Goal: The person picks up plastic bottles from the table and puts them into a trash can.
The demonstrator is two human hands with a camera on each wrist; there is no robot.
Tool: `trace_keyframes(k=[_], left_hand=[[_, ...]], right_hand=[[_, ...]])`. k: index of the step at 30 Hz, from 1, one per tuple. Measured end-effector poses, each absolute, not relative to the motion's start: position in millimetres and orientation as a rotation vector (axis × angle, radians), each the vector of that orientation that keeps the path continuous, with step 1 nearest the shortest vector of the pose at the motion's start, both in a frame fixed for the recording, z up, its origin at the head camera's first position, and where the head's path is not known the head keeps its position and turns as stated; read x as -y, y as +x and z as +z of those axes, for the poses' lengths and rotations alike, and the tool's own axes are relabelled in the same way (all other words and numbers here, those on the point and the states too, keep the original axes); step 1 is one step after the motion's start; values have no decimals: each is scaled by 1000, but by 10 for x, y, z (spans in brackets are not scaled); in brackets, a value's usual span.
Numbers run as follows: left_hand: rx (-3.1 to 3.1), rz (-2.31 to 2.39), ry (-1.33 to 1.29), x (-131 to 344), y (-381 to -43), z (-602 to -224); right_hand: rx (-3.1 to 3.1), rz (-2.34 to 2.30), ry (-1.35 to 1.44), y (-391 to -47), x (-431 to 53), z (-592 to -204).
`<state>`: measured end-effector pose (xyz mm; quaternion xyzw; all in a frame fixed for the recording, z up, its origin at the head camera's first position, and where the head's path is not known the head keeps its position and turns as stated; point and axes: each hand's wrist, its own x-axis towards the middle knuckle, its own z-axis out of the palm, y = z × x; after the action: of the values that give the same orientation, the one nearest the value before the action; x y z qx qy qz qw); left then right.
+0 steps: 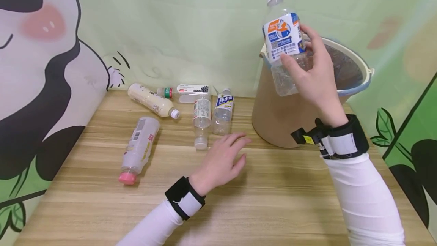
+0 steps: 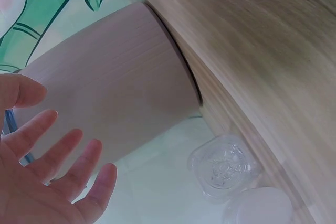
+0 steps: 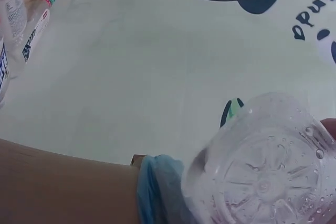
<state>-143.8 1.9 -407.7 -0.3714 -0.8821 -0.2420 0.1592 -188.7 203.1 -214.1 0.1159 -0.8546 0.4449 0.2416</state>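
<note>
My right hand (image 1: 315,67) grips a clear plastic bottle (image 1: 290,69) with a white cap and a blue, white and orange label. The bottle is raised, tilted cap-up, in front of the rim of a brown bin (image 1: 280,113). Its wet, ribbed base fills the lower right of the right wrist view. Low over the table, my left hand (image 1: 222,160) holds nothing, its fingers loosely spread. Nearest to it are a clear bottle with a blue and white label (image 1: 223,114) and a clear bottle lying cap-forward (image 1: 202,120).
A milky bottle with a pink cap (image 1: 140,147) lies at the left of the wooden table (image 1: 112,215). Behind it lie a cream-coloured bottle (image 1: 151,101) and a green-capped bottle (image 1: 186,91). A blue liner (image 3: 163,187) folds over the bin's rim. A panda-print backdrop (image 1: 177,41) stands behind.
</note>
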Motion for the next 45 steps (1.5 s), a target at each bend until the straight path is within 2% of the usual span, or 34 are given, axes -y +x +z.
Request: trace_keyframes(k=[11, 23, 45], left_hand=[[2531, -693, -1051, 2, -1419, -4085], [2520, -696, -1047, 9, -1409, -4111], [2538, -711, -1043, -10, -1401, -4132]], right_hand=[[1895, 1923, 132, -2074, -2202, -2022], [2008, 1866, -39, -2280, -2361, -2176], [2112, 2009, -69, -2361, -2407, -2213]])
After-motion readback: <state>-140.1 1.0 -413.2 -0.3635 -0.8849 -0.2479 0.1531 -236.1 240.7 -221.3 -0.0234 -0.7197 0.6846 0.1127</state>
